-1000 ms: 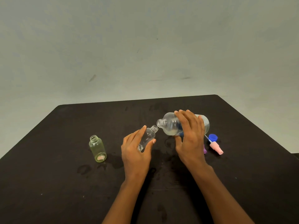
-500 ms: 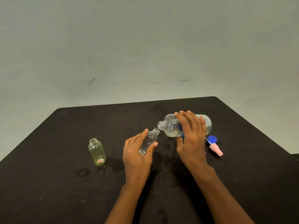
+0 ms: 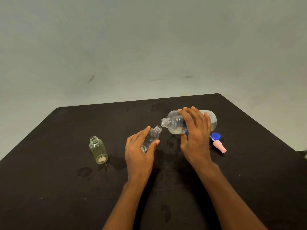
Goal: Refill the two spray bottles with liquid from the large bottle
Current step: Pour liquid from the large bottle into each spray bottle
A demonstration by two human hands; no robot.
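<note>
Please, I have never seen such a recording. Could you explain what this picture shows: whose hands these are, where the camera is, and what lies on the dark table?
No machine is here: a person works with bare hands, and the camera sits on the person's head, looking forward and down. The left hand holds a small clear bottle, tilted. The right hand holds the large bottle almost on its side, its open mouth near the small one's. On the dark table are an open greenish bottle, a blue cap and a pink spray head.
</note>
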